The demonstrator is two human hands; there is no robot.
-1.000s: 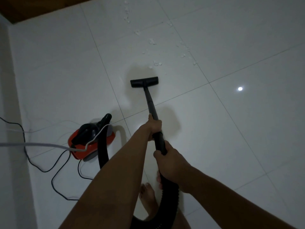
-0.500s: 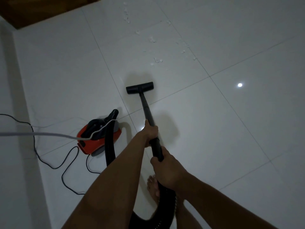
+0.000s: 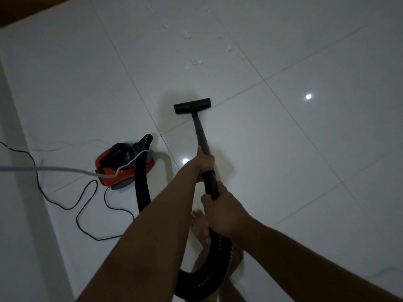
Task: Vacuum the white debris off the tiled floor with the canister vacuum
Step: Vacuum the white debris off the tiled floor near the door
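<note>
Head view: the person holds one black wand (image 3: 200, 131) with two bare hands. The left hand (image 3: 204, 163) is higher up the tube, its fingers curled round it. The right hand (image 3: 222, 212) grips the thicker lower end, where the wand meets the ribbed hose (image 3: 142, 188), fingers and thumb wrapped tight. The wand slopes away from the person to one flat black floor head (image 3: 192, 105), which rests on the tiled floor (image 3: 283, 160) with its right end on a grout line.

The white debris (image 3: 195, 62) lies beyond the floor head and well apart from it. It is scattered as small flecks in several loose clusters that run toward the top of the picture; the flecks are too small to count.

One red and black canister vacuum (image 3: 122, 171) stands on the floor to the left of the arms. Any brand mark on it is too dark to read. The single hose rises from its front, loops down behind the left forearm and curves round under the right hand.

Two leads show: a thin black cord (image 3: 85, 205) snaking over the tiles left of the canister, and a white cable (image 3: 54, 169) stretched from the left edge across the canister's top. A bare foot (image 3: 199, 225) stands between the forearms. Two bright light spots (image 3: 308, 96) shine on the glossy tiles, one far right and one beside the left hand.
</note>
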